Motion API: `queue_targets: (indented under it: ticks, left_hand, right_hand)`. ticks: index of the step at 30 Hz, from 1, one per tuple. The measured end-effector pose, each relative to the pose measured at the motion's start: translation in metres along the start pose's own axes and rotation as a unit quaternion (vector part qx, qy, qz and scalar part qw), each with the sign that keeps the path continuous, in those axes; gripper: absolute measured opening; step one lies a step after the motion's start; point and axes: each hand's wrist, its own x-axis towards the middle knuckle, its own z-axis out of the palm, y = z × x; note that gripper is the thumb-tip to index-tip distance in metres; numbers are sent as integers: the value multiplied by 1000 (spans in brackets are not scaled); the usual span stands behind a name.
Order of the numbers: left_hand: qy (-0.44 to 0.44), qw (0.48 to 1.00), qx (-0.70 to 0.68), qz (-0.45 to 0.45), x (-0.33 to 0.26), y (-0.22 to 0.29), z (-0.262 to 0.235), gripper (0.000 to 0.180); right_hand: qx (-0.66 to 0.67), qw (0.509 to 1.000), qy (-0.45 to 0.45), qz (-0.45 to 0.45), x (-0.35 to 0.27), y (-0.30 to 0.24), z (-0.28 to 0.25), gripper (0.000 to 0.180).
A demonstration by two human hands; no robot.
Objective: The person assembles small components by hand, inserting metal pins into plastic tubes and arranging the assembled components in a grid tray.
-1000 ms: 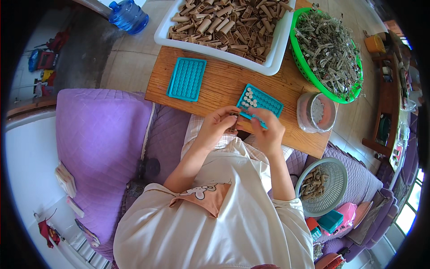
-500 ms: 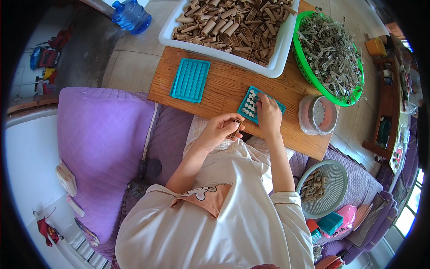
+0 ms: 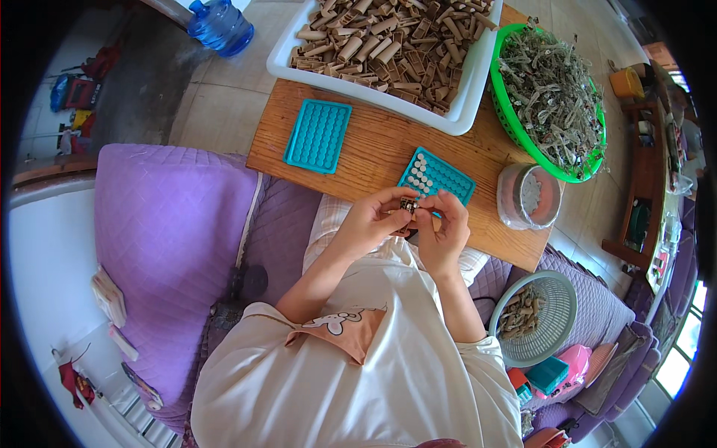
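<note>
Just past my lap, at the table's near edge, my left hand (image 3: pixel 370 226) is closed around a small brown casing (image 3: pixel 408 204) with a dark and pale pattern at its end. My right hand (image 3: pixel 444 233) meets it from the other side, thumb and forefinger pinched by the casing's end. Whatever those fingertips hold is too small to make out. Right behind the hands lies a teal pocketed tray (image 3: pixel 450 178), with white round pieces (image 3: pixel 420 170) in the pockets of its left part. A second teal tray (image 3: pixel 317 136) lies farther left on the wooden table (image 3: pixel 373 145).
A white bin (image 3: pixel 457 124) full of brown half-tube pieces stands at the back. Beside it, a green basket (image 3: pixel 502 112) is heaped with clear plastic parts. A clear tub (image 3: pixel 529 196) stands at the table's right. A grey basket (image 3: pixel 559 328) sits on the purple seat.
My right hand has moved from the tray's white pieces down and back to the casing in my left hand. The left hand has shifted slightly right, its casing now turned end-up.
</note>
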Motion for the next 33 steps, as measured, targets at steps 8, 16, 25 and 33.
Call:
queue_targets:
  ticks: [8,16,25,33]
  left_hand:
    - [5,999,54,3,0,3,4,30]
    - [-7,963,268,3,-4,6,1,31]
    - [-61,932,356,-17,-3,7,-2,28]
    - [-27,999,30,-22,-3,21,-24,26]
  right_hand:
    - [-47,999,-21,-7,-1,-4,-5,22]
    - [-141,945,-267,126,33,-29,-26,25]
    - [-91,892,-416,150,64,-34,-30,37]
    - [-63,910,-409,28,112,-26,-14,29]
